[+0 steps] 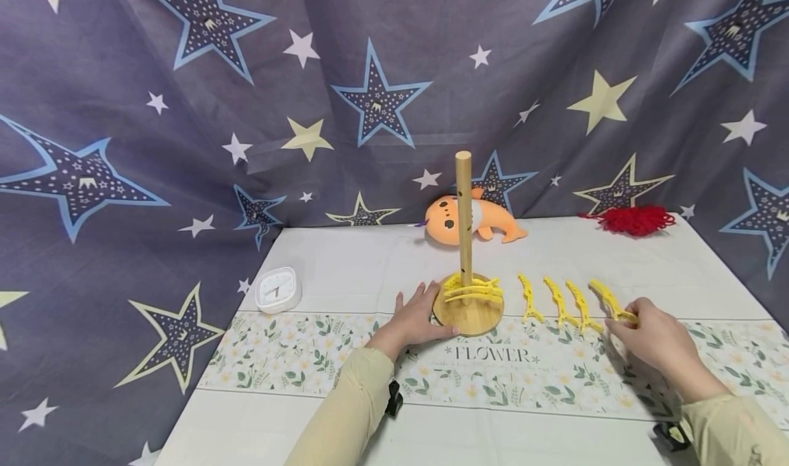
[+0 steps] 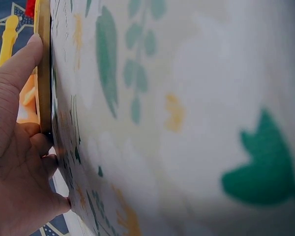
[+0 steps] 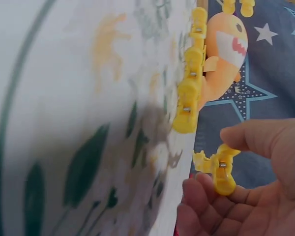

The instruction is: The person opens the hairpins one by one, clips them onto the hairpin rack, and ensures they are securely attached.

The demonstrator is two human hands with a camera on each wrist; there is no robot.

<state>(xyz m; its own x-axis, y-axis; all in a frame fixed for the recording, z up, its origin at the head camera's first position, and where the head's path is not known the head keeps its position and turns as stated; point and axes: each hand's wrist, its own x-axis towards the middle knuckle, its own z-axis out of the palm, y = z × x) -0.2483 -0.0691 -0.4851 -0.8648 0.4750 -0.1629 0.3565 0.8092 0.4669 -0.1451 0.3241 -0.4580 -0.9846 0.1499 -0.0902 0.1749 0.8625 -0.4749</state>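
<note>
My left hand holds the round base of an upright wooden stand by its left edge, the thumb along the front. Across the low part of the post lie several yellow hair clips. Between thumb and fingers, my right hand pinches the near end of another yellow hair clip, tilted clear of the cloth in the right wrist view. To its left, 3 more hair clips lie in a row on the cloth.
An orange plush toy lies behind the stand, and red yarn at the back right. At the left stands a white clock. A flower-printed runner crosses the white tablecloth; a starry curtain hangs behind.
</note>
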